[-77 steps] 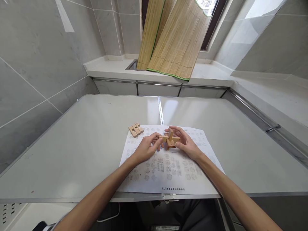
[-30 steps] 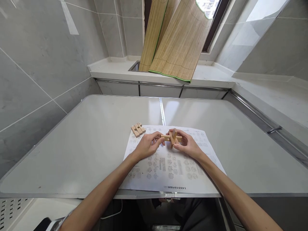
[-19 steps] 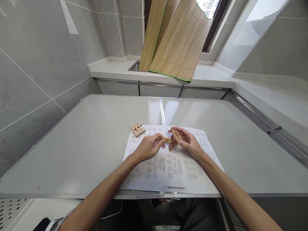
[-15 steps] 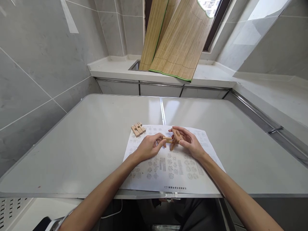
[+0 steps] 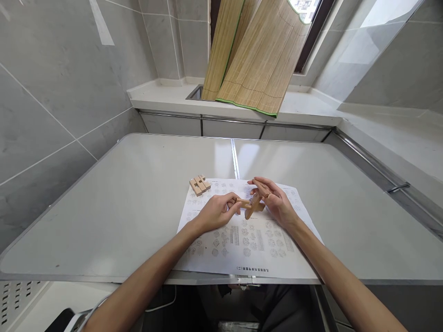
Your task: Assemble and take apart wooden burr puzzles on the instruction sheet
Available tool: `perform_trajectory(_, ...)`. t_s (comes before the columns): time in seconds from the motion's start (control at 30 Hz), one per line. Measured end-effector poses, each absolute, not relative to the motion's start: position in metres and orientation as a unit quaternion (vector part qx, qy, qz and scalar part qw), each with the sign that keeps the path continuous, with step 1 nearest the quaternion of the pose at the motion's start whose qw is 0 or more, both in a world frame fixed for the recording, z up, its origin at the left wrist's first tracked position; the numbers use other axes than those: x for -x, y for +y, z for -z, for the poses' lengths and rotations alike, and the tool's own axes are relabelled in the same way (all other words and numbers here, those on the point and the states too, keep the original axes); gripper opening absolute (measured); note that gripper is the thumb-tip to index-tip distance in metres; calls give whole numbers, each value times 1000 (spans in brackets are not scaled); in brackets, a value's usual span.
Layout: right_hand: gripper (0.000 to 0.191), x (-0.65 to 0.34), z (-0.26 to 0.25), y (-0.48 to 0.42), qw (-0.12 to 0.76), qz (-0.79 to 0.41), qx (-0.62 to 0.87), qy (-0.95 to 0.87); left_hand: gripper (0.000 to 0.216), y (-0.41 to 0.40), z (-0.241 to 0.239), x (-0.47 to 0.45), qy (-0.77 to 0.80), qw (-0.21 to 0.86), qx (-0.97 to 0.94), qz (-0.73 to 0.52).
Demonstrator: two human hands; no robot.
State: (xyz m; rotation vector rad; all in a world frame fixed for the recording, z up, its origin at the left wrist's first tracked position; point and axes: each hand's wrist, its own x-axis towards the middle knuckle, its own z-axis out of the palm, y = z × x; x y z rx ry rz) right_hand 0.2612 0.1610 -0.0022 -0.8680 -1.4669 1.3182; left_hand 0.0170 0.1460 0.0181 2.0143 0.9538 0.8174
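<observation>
A half-built wooden burr puzzle [image 5: 252,204], a cross of notched bars, is held just above a printed diagram sheet [image 5: 249,244] on the grey table [image 5: 138,193]. My left hand [image 5: 217,213] pinches the left end of one bar between thumb and fingers. My right hand [image 5: 277,203] wraps round the right side of the cross, fingers closed on a bar. Three loose wooden bars [image 5: 200,185] lie side by side at the sheet's far left corner, a hand's width from my left hand.
A rolled bamboo mat [image 5: 249,55] leans against the window over the counter behind the table. A metal seam [image 5: 234,159] runs down the table's middle. Tiled walls stand to the left, and a ledge with a metal rail [image 5: 374,163] to the right.
The wooden cross has been tipped over from upright to lying slanted between my hands. My right hand has turned and shifted its grip; the loose bars have not moved.
</observation>
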Motion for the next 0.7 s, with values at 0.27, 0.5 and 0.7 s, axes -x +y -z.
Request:
perform_trajectory(0.27, 65, -261, 6, 165, 517, -520, 385, -561, 35, 154, -19, -17, 372, 503, -685, -374)
perform_trajectory(0.5, 69, -255, 14, 167, 499, -443, 456, -589, 39, 168, -9, -11, 371, 604, -559, -430)
perform_trajectory(0.7, 77, -255, 15, 165, 461, -400, 489, -623, 37, 171, -7, -10, 355, 656, -478, -464)
